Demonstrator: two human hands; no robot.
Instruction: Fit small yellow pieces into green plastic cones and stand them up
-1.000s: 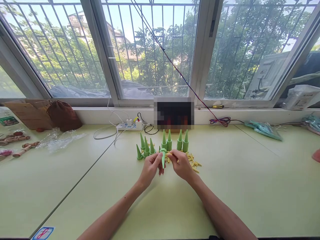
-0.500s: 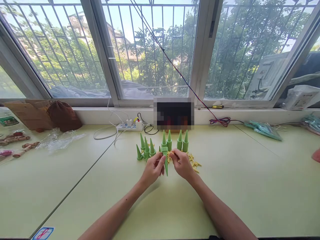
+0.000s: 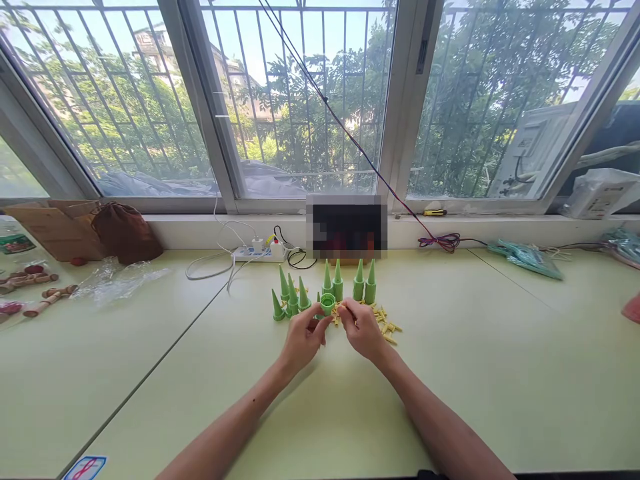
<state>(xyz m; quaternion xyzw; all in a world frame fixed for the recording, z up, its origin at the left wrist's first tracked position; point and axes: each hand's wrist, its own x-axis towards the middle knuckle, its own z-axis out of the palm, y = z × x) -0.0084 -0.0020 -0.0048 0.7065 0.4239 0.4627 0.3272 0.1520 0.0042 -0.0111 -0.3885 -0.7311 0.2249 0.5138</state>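
My left hand (image 3: 304,339) grips a green plastic cone (image 3: 327,304) by its side, its hollow round end tilted up toward me. Close at its right, my right hand (image 3: 364,329) has thumb and fingers pinched together; what sits between the fingertips is too small to make out. Behind the hands stand several green cone spikes, a group (image 3: 292,297) at the left and pairs (image 3: 365,283) at the right. Small yellow plastic pieces (image 3: 388,328) lie scattered beside and behind my right hand.
A white power strip (image 3: 245,254) with plugs and cables lies by the window wall, next to a blurred-out dark box (image 3: 347,227). Far left are a brown bag (image 3: 127,233), clear plastic wrap (image 3: 117,277) and wooden pieces (image 3: 50,300). Teal packets (image 3: 527,259) rest at the right.
The cone in my left hand has turned from point down with its side showing to its hollow end facing me. My right hand stays pinched beside it.
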